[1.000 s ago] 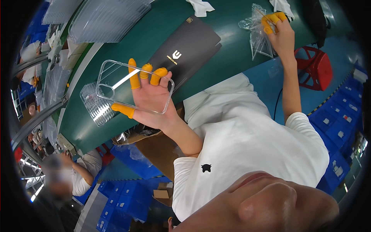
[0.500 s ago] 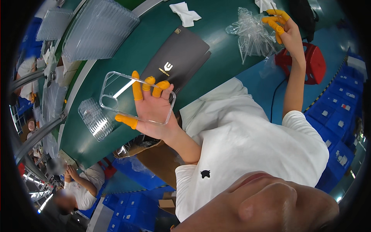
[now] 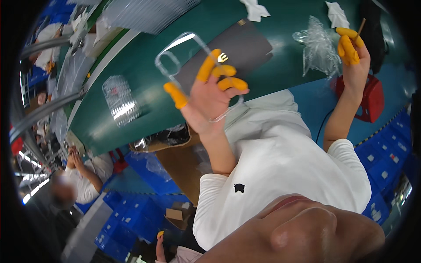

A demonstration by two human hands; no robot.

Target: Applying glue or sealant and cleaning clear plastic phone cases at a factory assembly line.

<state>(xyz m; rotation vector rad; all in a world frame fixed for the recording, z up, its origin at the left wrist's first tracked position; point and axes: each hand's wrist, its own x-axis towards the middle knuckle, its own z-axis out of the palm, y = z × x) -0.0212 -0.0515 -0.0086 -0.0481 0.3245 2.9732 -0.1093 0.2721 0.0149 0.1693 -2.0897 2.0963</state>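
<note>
The left hand (image 3: pixel 210 98) is raised in front of the body with a clear phone case (image 3: pixel 188 65) lying flat across its palm. The fingers (image 3: pixel 206 70), each capped in an orange rubber cot, curl over the near edge while the thumb presses the opposite side, so the case is pinned at its rim and its broad faces stay free of touch; the cots probably serve to keep prints off the clear plastic. The camera cut-out end points away from the wrist, toward the table.

The right hand (image 3: pixel 355 65) is lifted well apart to the right, its cot-covered fingers closed in a pinch on a thin brown stick (image 3: pixel 360 27), which juts upward from the fingertips. Just left of it lies a crumpled clear plastic bag (image 3: pixel 318 48) on the green table (image 3: pixel 144 101).

Behind the case rests a dark grey flat box (image 3: pixel 245 50), and farther left a small clear blister tray (image 3: pixel 119 100). 2 white wipes (image 3: pixel 256 8) lie at the far edge. A red stool (image 3: pixel 372 98) stands below the right forearm.
</note>
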